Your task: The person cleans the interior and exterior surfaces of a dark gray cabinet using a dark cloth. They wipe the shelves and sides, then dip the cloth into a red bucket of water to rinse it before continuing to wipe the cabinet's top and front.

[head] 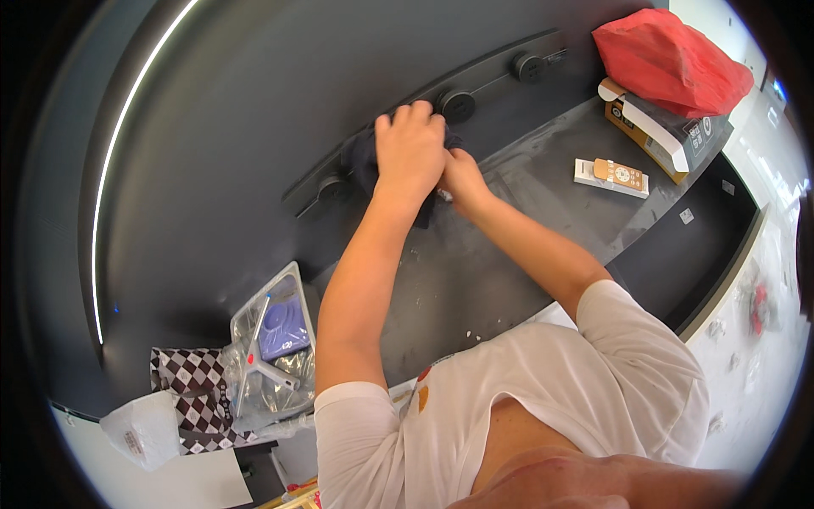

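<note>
A dark cloth (364, 156) lies bunched against a black power track rail (496, 70) on the dark wall panel. My left hand (410, 143) presses on the cloth, fingers bent over the rail's edge. Close beside it, my right hand (464, 178) grips the cloth's right side, with a small whitish bit showing under the fingers. Round socket modules sit on the rail: one (456, 106) just right of my hands, another (529, 67) farther right, and one (332, 189) to the left, partly behind the cloth. Below is a dusty dark countertop (509, 254).
An orange remote control (618, 174) rests on a white box. Farther right, a red bag (674, 63) lies on an opened cardboard box (655, 133), near an open drawer (687, 235). At lower left are a squeegee (270, 369), a plastic-wrapped tray (238, 318) and a checkered bag (197, 407).
</note>
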The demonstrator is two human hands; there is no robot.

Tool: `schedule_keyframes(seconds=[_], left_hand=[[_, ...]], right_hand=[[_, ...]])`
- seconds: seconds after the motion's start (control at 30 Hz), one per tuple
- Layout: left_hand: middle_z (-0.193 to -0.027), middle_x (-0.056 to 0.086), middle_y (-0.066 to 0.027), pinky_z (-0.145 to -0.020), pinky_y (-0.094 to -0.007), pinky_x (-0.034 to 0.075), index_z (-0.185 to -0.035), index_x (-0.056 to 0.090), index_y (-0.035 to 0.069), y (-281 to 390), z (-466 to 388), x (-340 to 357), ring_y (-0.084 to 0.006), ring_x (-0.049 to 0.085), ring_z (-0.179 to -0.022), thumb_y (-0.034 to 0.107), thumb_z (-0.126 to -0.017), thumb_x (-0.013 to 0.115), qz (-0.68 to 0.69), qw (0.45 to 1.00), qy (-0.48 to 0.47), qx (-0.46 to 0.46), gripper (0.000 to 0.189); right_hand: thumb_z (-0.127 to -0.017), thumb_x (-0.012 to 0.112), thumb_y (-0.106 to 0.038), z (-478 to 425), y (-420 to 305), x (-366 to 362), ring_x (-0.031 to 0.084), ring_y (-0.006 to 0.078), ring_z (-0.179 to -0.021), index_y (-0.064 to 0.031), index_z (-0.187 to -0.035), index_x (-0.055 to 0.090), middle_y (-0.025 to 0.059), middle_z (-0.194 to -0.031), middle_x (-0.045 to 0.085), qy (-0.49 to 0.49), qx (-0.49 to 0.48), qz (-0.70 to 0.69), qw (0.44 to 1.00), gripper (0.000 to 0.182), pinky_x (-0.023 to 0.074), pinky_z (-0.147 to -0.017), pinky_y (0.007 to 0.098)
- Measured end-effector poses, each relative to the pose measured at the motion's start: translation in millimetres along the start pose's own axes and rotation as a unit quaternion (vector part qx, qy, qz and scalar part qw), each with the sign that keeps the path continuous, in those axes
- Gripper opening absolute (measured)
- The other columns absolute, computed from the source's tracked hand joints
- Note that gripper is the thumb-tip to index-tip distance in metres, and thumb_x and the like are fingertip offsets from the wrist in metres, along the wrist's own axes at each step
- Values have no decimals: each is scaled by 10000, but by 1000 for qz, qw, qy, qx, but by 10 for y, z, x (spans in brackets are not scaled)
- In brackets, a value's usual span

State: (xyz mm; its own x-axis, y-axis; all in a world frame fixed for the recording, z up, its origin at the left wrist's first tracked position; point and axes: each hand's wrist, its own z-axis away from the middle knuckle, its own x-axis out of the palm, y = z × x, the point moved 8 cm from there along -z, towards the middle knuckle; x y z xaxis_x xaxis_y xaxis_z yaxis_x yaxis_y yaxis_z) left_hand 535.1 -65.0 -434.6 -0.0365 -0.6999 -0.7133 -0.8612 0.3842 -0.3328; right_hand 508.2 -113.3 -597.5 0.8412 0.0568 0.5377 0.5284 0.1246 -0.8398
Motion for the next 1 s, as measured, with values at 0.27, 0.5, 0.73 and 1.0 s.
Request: schedule_keyframes(seconds=[0.27, 0.5, 0.73, 1.0], left_hand=[[-927, 584, -62, -764, -418, 493, -917, 647, 79, -77, -310, -35, -297, 580, -910, 90, -790, 617, -10, 992, 75, -100, 130], [-1044, 525, -225, -747, -463, 500, -966, 562, -70, 39, 151, 248, -399, 579, -909, 83, -863, 552, 197, 949, 24, -245, 186], [-930, 626, -23, -754, -304, 478, -1093, 605, 73, 182, 1054, 1469, -189, 605, -896, 194, -935, 609, 728, 374, 81, -569, 199], [-1204, 596, -114, -914, -358, 496, -1216, 537, 30, 629, 1146, 1503, -230, 589, -1086, 147, -958, 539, 807, 238, 54, -538, 284]], right_hand=[[-789, 616, -225, 319, -1603, -14, 621, 313, -853, -23, -848, 663, 146, -853, 662, 91, -463, 472, 745, 216, 475, -786, 405], [-837, 500, -196, 54, -1369, 353, 514, 261, -1168, -110, -967, 670, 74, -975, 659, -141, -391, 782, 465, 230, 306, -1062, 372], [-793, 632, -308, 362, -837, 843, 485, 227, -1132, -135, -1046, 710, -3, -1052, 642, -244, -378, 892, 37, 317, 362, -890, 349], [-704, 635, -264, 468, -895, 323, 565, 248, -901, -132, -761, 711, 34, -842, 686, -264, -472, 757, 366, 163, 437, -755, 331]])
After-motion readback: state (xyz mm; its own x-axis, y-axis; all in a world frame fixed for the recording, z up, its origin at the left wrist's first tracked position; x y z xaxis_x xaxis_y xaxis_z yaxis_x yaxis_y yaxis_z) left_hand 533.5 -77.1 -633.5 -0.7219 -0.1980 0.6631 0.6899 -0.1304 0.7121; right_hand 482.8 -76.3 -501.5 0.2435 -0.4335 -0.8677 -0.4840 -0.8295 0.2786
